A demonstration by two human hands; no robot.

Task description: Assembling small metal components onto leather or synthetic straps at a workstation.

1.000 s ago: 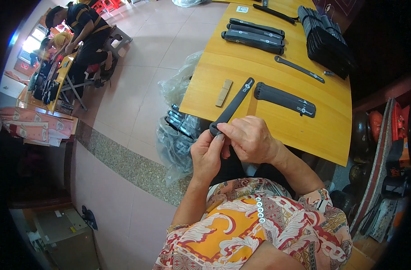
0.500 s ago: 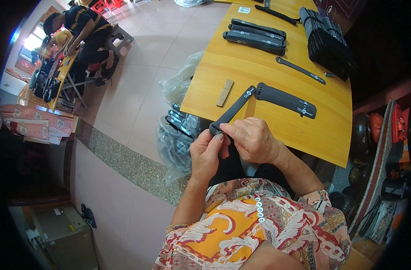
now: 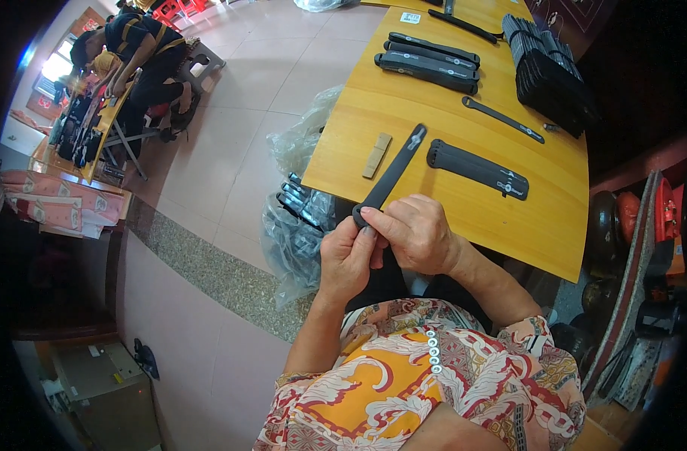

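Both hands meet at the near end of a flat black strap (image 3: pixel 394 174) with a small pale print near its far tip. My left hand (image 3: pixel 345 259) pinches that end between thumb and fingers. From the right, my right hand (image 3: pixel 415 234) presses its thumb and forefinger on the same end; what lies under the fingertips is hidden. The strap points up and away over the table edge. Beyond my right hand lies a stack of black straps (image 3: pixel 475 167), and a single black strap (image 3: pixel 503 120) rests farther back.
On the yellow table (image 3: pixel 426 113) are a brown cardboard piece (image 3: pixel 376 155), bundled straps (image 3: pixel 430 64) and a big banded pile (image 3: pixel 550 71). Clear plastic bags (image 3: pixel 291 248) with black items sit left of the table. Another person (image 3: pixel 136 60) bends over a table at far left.
The strap has tilted more upright, its far tip moving up and away from the stack. My hands have shifted slightly; both still grip its near end.
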